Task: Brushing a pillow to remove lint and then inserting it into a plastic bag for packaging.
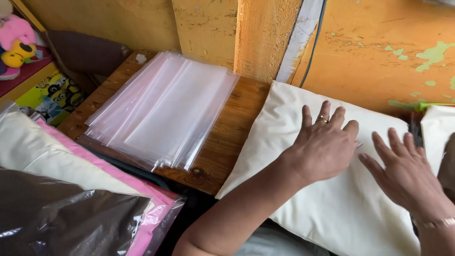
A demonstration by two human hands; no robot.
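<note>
Plainly, both hands lie flat on one cream fabric cushion cover [327,199], which rests on the right end of the wooden surface [222,142] and hangs over its near edge; the left hand [324,147] presses palm-down with fingers spread on the upper middle of the cloth, a ring on one finger, and its grip is fully open, holding nothing; the right hand [407,175] lies just beside it to the right, also open and flat, clasping nothing, a thin bracelet at the wrist.

Risks, as a judgement: the cover overhangs the near edge, so a hard push toward the body could drag it off the surface; smoothing with only the palms may bunch the cloth into creases rather than flatten it; the stack of clear plastic bags [163,111] to the left is fanned and slippery, and a stray elbow or sleeve could send the sheets sliding toward the packed goods below.

Counts: two hands; one cream cover under them; one more cream piece [438,132] at the far right edge, partly cut off; one stack of clear bags, the sheets too many and too overlapped to count; at lower left, bagged fabrics [85,189] in cream, pink and a dark one, at least three; one plush toy [16,40] at the upper left corner.
</note>
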